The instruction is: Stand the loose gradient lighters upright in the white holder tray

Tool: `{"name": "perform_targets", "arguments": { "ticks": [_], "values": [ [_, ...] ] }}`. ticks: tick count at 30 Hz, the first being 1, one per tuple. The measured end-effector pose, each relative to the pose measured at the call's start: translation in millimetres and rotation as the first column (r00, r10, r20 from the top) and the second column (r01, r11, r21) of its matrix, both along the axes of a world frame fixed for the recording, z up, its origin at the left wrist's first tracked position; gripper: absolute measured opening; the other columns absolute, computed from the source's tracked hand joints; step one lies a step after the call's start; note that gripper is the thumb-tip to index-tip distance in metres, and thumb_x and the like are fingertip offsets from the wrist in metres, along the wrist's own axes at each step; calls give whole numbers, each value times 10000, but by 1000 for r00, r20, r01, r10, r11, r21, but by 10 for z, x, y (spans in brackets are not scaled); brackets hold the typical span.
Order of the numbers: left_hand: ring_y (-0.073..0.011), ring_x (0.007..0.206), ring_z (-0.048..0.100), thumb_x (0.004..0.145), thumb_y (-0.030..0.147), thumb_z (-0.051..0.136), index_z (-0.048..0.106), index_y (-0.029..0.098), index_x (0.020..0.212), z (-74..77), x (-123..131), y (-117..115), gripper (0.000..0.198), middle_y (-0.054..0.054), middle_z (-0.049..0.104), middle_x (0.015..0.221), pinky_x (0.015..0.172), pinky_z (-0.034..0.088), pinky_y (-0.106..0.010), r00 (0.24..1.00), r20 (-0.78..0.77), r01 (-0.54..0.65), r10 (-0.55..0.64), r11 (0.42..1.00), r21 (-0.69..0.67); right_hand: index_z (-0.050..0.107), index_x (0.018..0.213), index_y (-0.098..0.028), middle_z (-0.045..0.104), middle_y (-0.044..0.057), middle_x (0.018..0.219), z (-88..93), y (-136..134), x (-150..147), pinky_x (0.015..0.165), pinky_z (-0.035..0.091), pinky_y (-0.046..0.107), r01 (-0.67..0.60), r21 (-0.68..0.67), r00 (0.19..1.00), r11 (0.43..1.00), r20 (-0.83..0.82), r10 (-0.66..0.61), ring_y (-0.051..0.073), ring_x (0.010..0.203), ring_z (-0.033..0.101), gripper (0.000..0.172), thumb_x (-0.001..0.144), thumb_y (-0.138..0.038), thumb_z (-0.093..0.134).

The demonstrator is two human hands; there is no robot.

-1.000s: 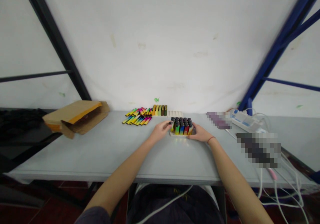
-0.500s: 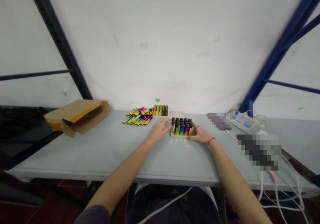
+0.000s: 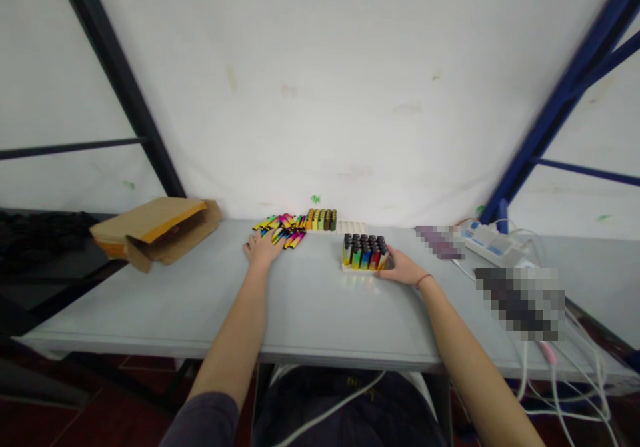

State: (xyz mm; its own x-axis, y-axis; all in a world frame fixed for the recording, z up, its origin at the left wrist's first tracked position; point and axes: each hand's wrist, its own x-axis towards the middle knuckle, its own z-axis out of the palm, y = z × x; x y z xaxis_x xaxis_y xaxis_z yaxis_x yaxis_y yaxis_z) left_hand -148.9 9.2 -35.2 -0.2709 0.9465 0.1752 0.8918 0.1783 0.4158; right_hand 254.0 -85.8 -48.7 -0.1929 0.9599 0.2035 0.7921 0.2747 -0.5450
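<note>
A white tray [image 3: 350, 268] packed with several upright colourful lighters [image 3: 364, 252] stands in the middle of the grey table [image 3: 310, 300]. My right hand [image 3: 401, 269] rests against the tray's right end, fingers curled on it. My left hand [image 3: 263, 250] lies with fingers spread on a loose pile of lighters [image 3: 287, 229] lying flat near the wall. Behind that pile stands a second row of lighters [image 3: 321, 220] in a partly empty white tray [image 3: 352, 226].
An open cardboard box [image 3: 155, 230] lies on its side at the table's left end. A power strip [image 3: 490, 243] and white cables [image 3: 555, 374] sit at the right, beside two blurred-out items. Black and blue rack posts flank the table.
My left hand has left the tray's left end and moved left to the loose pile of lighters. My right hand has stayed on the tray.
</note>
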Motion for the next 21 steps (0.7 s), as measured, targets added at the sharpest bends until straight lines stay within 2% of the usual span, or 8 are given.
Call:
{"name": "perform_targets", "arguments": {
  "ticks": [3,7,10,13,15,17,19,21],
  "values": [
    [-399,1430,301,887,600,428,485,259,1452,14,96,-36,662,-131,365,1571,1132,260,-578,999,-50,4,-6,999,-41,524,1312,-116,659,191,1247,7,-4,-7,996,491,471,13,-13,1000,1000,22,-13,334,1131,622,784,656,-452,792],
    [-422,1386,352,886,618,398,494,230,1440,58,224,-135,683,-173,366,1559,1092,301,-603,999,-47,-3,-2,996,-94,496,1339,-106,649,194,1256,-3,2,-10,989,494,468,17,-24,1000,1000,22,-16,327,1127,620,808,661,-436,787],
    [-438,1390,339,910,604,354,485,236,1446,69,300,-203,664,-190,391,1537,1071,293,-642,999,-24,-24,23,998,-50,511,1323,-105,659,192,1237,-11,9,-12,987,493,478,7,-10,1000,1000,7,-7,330,1111,624,806,652,-451,793],
    [-454,1446,214,932,562,361,455,226,1474,73,381,-248,645,-198,347,1557,1078,235,-682,999,-29,-27,30,996,83,541,1296,-139,678,166,1213,-15,11,-13,981,496,491,8,10,1000,1000,-19,-7,329,1093,632,773,635,-440,806],
    [-417,1462,178,943,504,398,487,253,1451,75,451,-269,574,-161,346,1565,1108,214,-650,994,-98,73,-52,972,225,551,1294,-164,688,146,1203,-14,8,-13,984,497,490,6,20,999,1000,-41,-5,328,1091,636,762,625,-415,814],
    [-370,1432,246,953,448,417,576,283,1368,67,539,-284,474,-121,409,1531,1121,245,-578,967,-191,222,-170,928,299,559,1294,-177,699,135,1187,-9,3,-13,988,499,482,0,29,998,1000,-66,2,331,1097,638,758,617,-393,823],
    [-355,1355,343,956,428,432,665,286,1249,46,640,-298,400,-115,492,1459,1084,299,-541,933,-253,323,-257,906,274,567,1289,-181,707,133,1174,-2,-3,-13,988,502,475,-5,33,996,999,-85,8,337,1097,641,751,614,-381,828],
    [-363,1278,403,948,419,459,708,270,1154,19,737,-310,356,-127,555,1377,1024,340,-542,909,-285,370,-305,905,211,569,1289,-185,708,133,1177,5,-7,-12,990,504,469,-13,31,995,999,-94,15,337,1094,645,745,617,-374,828]
  ]
}}
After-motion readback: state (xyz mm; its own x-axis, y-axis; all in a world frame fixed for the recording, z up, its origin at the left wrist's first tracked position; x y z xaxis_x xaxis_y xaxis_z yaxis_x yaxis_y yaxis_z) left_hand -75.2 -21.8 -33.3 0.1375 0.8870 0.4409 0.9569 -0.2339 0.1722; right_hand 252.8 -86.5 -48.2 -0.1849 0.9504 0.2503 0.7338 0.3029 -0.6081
